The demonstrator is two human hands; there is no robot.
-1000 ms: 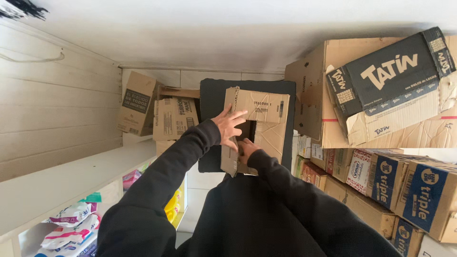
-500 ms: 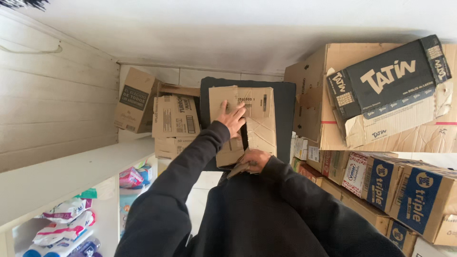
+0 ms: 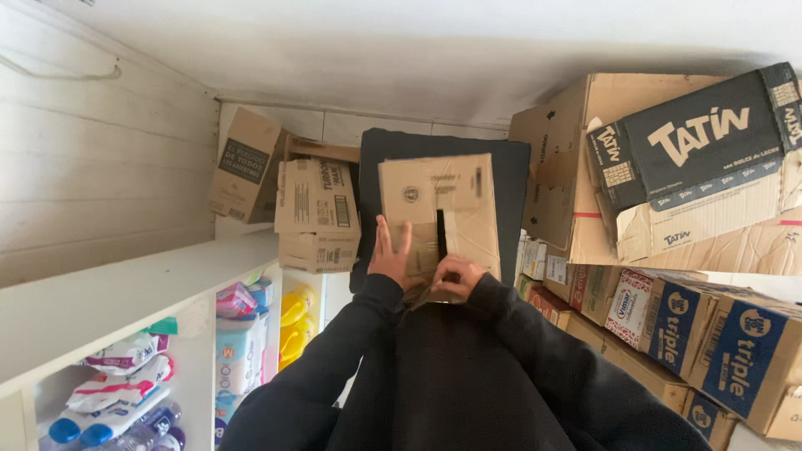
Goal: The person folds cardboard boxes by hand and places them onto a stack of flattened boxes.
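Pressing flat against a flattened brown cardboard box (image 3: 441, 209), the left hand (image 3: 389, 255) has its fingers spread open on the lower left face and grips nothing. The right hand (image 3: 455, 277) is curled closed around the bottom edge of the same box, just beside the left. That box stands upright in front of a dark panel (image 3: 510, 179), in the middle of the scene. To the left, folded cartons (image 3: 317, 213) rest on a white shelf (image 3: 125, 288) above packaged goods (image 3: 125, 367). Stacked blue and brown boxes (image 3: 693, 334) crowd the right.
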